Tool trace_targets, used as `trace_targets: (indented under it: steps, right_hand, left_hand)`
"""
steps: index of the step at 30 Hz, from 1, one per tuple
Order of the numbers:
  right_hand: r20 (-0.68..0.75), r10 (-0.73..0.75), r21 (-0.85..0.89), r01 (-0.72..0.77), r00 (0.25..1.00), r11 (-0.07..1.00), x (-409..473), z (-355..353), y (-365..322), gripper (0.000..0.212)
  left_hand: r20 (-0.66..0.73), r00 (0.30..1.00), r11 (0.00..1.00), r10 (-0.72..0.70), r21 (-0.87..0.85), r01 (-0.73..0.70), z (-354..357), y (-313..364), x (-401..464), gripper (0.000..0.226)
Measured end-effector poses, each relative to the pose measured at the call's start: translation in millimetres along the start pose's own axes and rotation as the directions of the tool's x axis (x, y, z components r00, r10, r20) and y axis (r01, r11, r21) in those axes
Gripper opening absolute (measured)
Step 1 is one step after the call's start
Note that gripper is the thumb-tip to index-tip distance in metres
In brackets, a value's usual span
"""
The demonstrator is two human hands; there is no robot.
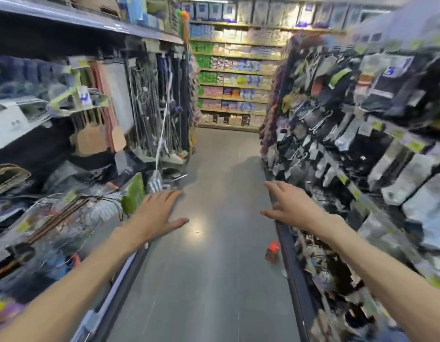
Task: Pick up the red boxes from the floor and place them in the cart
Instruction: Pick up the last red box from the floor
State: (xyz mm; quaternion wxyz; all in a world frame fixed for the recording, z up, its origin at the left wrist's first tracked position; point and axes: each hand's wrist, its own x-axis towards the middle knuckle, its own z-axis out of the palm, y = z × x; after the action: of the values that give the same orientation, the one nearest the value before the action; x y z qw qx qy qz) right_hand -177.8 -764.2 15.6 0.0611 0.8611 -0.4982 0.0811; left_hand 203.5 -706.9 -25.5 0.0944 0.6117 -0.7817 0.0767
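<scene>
Open floor (214,280) between blurred shelves (362,144); apparently one red box (272,250) rightward.

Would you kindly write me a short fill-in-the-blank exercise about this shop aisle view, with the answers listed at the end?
1. The red box lies on the ____ beside the shelving on the person's right.
2. The left hand and the right hand each hold ____.
3. The fingers of both hands are ____, not curled.
4. The red box lies nearer the ____ hand.

Missing words: floor; nothing; straight; right
</scene>
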Motion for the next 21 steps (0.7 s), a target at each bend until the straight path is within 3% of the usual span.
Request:
trace_targets:
  steps: [7, 21]
  right_hand:
    - [0.02, 0.145, -0.02, -0.144, 0.989, 0.989, 95.2, 27.2, 77.4, 0.089]
    - [0.091, 0.35, 0.03, -0.354, 0.932, 0.935, 255.2, 146.8, 269.7, 0.082]
  left_hand:
    - [-0.001, 0.992, 0.99, 0.13, -0.061, -0.13, 45.8, -41.4, 170.5, 0.086]
    - [0.106, 0.947, 0.946, 0.303, -0.153, -0.286, 202.7, -12.3, 480.5, 0.093]
